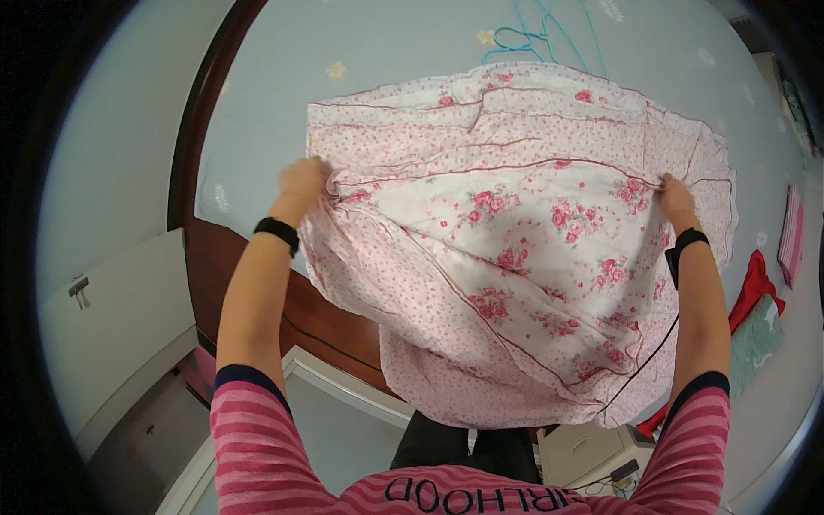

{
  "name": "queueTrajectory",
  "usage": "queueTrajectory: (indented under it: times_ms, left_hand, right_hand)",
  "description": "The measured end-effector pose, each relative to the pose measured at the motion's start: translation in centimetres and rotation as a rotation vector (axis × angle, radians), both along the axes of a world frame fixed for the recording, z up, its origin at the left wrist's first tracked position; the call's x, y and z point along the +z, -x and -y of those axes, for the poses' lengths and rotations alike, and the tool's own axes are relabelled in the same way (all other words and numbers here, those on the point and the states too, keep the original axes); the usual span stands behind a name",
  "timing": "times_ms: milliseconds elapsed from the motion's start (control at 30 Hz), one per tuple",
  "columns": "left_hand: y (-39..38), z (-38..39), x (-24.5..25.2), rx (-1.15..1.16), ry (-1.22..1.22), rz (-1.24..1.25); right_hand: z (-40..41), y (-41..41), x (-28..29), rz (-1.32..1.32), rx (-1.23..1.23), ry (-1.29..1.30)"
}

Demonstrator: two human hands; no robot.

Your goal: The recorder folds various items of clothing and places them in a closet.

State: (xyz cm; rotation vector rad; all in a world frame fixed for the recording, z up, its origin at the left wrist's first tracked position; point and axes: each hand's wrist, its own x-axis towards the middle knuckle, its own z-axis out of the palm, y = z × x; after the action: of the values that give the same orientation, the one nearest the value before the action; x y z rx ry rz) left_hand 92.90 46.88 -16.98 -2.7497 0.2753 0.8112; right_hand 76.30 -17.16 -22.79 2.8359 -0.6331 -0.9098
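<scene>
A white and pink floral cloth point(496, 257), likely a bedding cover with red piping, spreads between my hands. Its far part lies on a pale grey-blue bedsheet point(399, 38), while the near part hangs over the bed's edge in front of my legs. At the left, my left hand point(305, 180) grips bunched fabric by a piped seam. My right hand point(677, 199) pinches the same piped edge at the right. Between the hands the piping runs in a shallow arc, and below it the rose-printed panel sags in folds.
Turquoise hangers point(521, 42) lie beyond the cloth. A brown wooden bed frame point(335, 322) edges the left and near sides. At the right are a red and grey-green cloth point(756, 335) and a folded pink striped cloth point(790, 235). A white cabinet point(579, 450) stands below, beside cables.
</scene>
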Motion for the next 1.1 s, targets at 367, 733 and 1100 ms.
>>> queueTrajectory:
  times_ms: [367, 733, 1100]
  left_hand:
    - [7.6, 3.5, 2.0, -0.125, 1.045, 0.291]
    - [17.5, 3.6, -0.5, -0.63, 0.646, 0.17]
    - [18.1, 4.6, 3.0, -0.418, 0.27, 0.322]
  right_hand:
    - [-14.5, 7.6, 4.3, 0.944, -0.13, -0.646]
    - [-24.3, 42.5, 8.6, 0.169, -0.159, -0.444]
    - [-17.1, 53.6, 5.1, 0.055, -0.558, 0.092]
